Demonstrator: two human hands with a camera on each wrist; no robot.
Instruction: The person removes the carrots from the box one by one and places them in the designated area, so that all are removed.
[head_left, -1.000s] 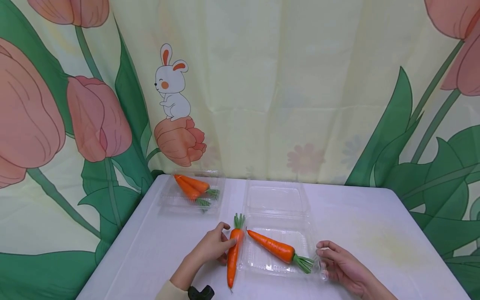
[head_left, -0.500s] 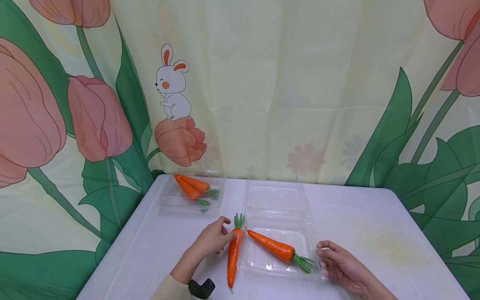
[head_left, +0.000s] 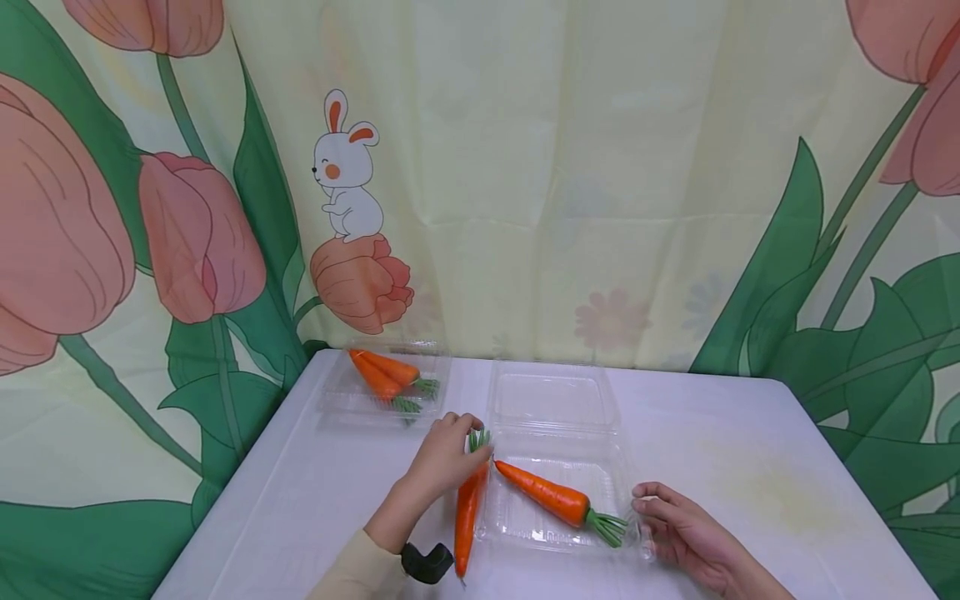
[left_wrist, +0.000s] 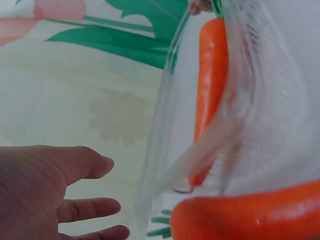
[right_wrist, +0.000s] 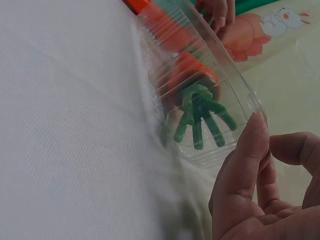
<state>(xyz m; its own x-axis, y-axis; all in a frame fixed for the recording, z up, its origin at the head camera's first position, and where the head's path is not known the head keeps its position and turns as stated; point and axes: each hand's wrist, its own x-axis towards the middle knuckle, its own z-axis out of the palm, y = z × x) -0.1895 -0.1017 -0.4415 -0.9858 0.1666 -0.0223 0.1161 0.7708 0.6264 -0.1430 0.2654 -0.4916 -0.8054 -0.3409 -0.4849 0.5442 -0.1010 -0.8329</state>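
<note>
In the head view, my left hand (head_left: 447, 454) hovers over the leafy top end of a carrot (head_left: 468, 521). That carrot lies lengthwise on the table, along the left side of a clear plastic clamshell container (head_left: 513, 529). The left wrist view shows this hand's thumb and fingers (left_wrist: 90, 210) spread apart, a gap between them and the carrot. A second carrot (head_left: 547, 492) lies slanted inside the container, its green stems toward the right front corner. My right hand (head_left: 686, 529) pinches the container's right rim between thumb and fingers, plainest in the right wrist view.
The container's lid (head_left: 551, 398) lies folded back behind its base. Another clear container (head_left: 337, 396) with orange carrots (head_left: 382, 375) inside stands at the table's back left. A printed curtain (head_left: 487, 167) hangs behind the white table (head_left: 720, 467).
My left hand has drawn off the carrot's body and moved up and right to its leafy top. The right hand, the container and both carrots stay where they were.
</note>
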